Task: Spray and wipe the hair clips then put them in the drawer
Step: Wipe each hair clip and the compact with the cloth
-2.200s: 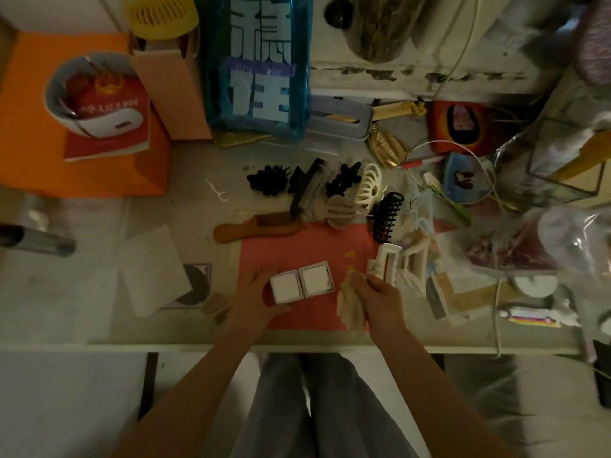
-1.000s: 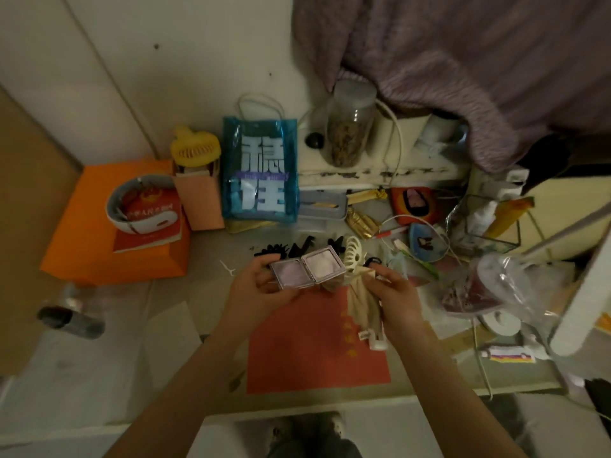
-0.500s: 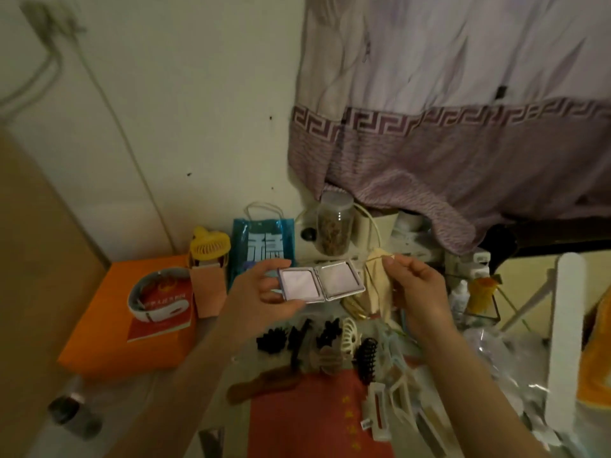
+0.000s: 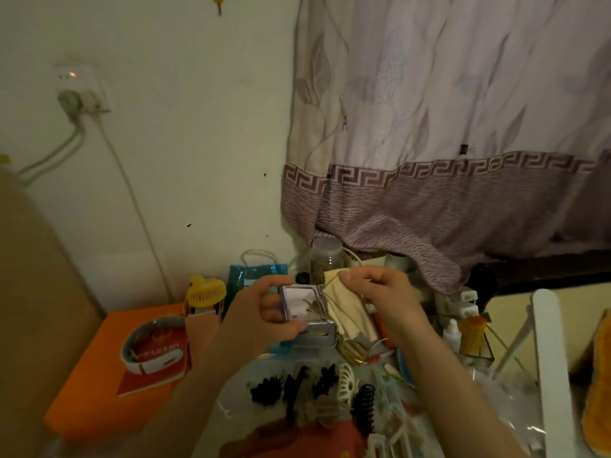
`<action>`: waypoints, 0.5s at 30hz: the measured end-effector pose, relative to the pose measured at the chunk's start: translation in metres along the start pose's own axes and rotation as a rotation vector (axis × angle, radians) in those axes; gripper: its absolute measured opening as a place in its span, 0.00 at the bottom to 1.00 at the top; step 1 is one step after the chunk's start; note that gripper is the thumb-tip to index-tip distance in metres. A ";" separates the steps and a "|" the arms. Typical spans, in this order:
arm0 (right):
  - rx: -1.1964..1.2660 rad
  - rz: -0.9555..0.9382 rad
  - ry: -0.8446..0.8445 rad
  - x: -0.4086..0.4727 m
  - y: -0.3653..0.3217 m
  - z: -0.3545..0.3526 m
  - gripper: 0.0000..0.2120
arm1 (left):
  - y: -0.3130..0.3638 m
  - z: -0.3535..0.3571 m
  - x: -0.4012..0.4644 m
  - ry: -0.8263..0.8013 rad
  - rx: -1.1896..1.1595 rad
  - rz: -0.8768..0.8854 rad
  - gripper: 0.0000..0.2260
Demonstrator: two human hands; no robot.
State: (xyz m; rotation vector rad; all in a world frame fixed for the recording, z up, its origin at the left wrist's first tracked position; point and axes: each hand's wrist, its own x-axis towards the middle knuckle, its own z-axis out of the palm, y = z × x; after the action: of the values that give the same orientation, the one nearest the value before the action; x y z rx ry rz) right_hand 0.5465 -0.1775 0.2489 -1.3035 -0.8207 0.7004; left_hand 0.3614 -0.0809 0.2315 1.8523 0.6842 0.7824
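Hair clips (image 4: 317,396), black and cream plastic claws, lying on counter (image 4: 238,388); left hand (image 4: 264,317) gripping small square mirrored compact (image 4: 302,304), right hand (image 4: 380,292) pinching beige cloth (image 4: 347,312); wiping step, apparently; next: swap compact for clip.

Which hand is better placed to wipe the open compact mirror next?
The right hand, probably. It already pinches the beige cloth, which lies against the mirror's right edge. The left hand grips the mirror from the left, so it serves better as the steadying hand.
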 end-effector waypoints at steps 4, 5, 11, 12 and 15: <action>-0.030 0.004 0.046 -0.002 0.001 0.004 0.03 | 0.008 0.000 -0.003 -0.014 -0.005 0.016 0.27; -0.034 -0.008 0.051 -0.003 0.001 0.004 0.03 | 0.009 0.000 -0.003 -0.015 -0.012 0.015 0.27; -0.009 0.027 0.016 -0.001 0.001 0.002 0.09 | 0.012 0.001 -0.003 -0.002 -0.045 -0.001 0.27; 0.022 0.049 0.005 -0.001 0.001 0.001 0.09 | 0.012 0.001 -0.003 0.001 -0.050 0.001 0.27; 0.116 0.107 -0.067 -0.001 -0.002 -0.004 0.18 | 0.011 0.001 -0.003 0.022 -0.084 0.003 0.26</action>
State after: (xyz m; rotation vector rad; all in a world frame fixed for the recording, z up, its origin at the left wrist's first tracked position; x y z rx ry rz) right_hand 0.5494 -0.1803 0.2507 -1.2315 -0.7571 0.8684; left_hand 0.3614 -0.0874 0.2412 1.7721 0.6527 0.8225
